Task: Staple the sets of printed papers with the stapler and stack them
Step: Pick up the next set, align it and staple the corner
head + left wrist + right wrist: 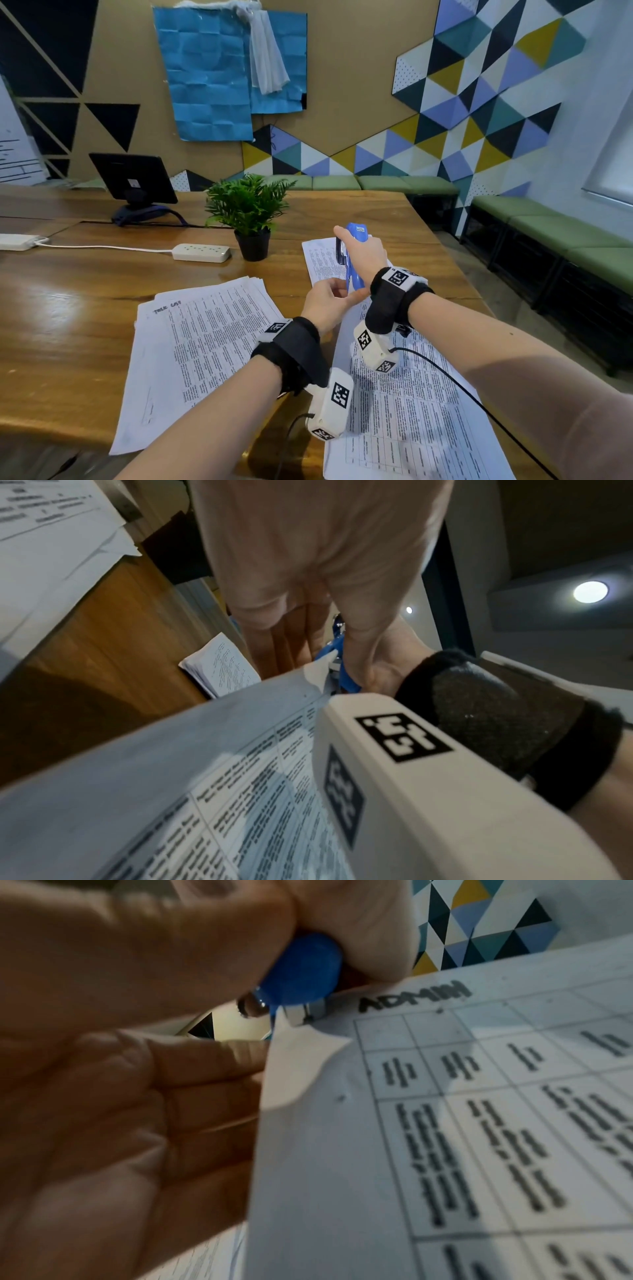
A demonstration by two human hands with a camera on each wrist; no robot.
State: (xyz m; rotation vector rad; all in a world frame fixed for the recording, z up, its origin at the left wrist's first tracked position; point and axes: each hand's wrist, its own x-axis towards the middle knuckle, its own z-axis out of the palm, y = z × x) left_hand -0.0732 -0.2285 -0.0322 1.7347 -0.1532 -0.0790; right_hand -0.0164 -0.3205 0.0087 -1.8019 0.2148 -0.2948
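Note:
My right hand [356, 250] grips a blue stapler [352, 260] held nearly upright above the table. Its metal mouth [301, 1012] sits over the top left corner of a printed paper set [411, 411] headed "ADMIN" [414, 999]. My left hand [337, 291] pinches that lifted corner just below the stapler, its fingers [192, 1096] lying behind the sheets. The rest of the set slopes down toward the table's near right edge. In the left wrist view the stapler [346, 674] shows only as a blue sliver past the paper corner [322, 666].
A loose stack of printed sheets [205, 342] lies left of my hands. Another stack [322, 263] lies beyond them. A potted plant [250, 219], a white power strip [202, 253] and a tablet on a stand [133, 181] stand further back on the wooden table [68, 308].

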